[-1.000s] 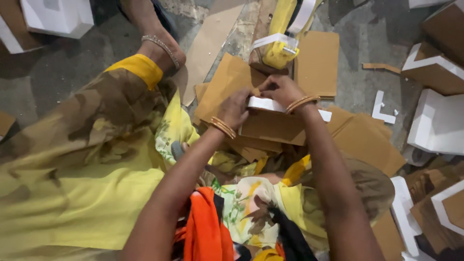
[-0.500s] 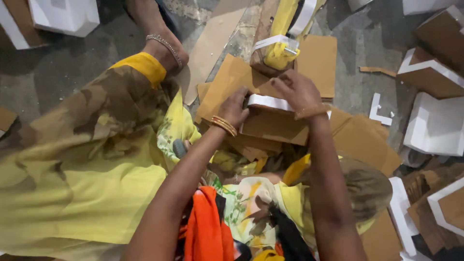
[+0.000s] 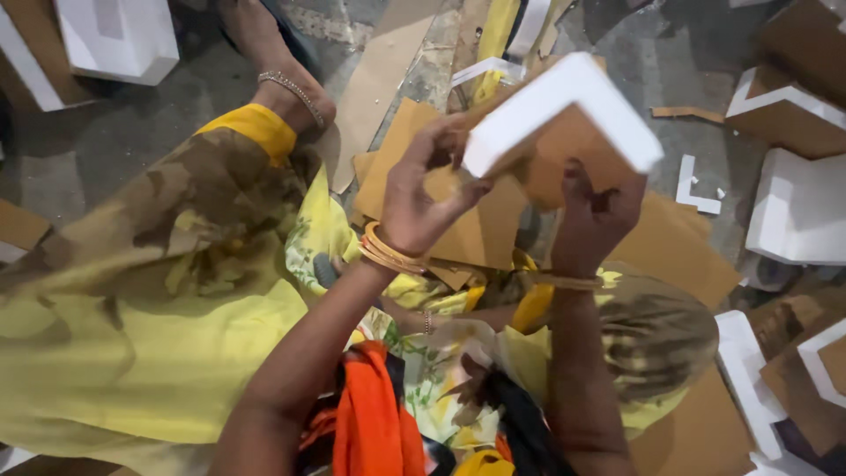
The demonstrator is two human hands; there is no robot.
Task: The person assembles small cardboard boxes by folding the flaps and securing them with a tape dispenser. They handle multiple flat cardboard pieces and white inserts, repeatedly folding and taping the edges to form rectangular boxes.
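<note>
Hands [image 3: 423, 198] [image 3: 592, 216] grip L-shaped white foam corner [image 3: 564, 101] backed with cardboard.

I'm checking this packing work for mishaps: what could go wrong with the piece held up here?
The white foam corner with its cardboard backing is pinched only at its edges by the left hand and right hand, so it might crack or slip. If dropped, it could land among the cardboard sheets below.

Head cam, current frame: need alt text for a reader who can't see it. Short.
Seen from above, a seated person's left hand and right hand hold up an L-shaped white foam corner piece backed with brown cardboard. Below lie yellow clothing, flat cardboard sheets and more white foam pieces on a grey floor.
</note>
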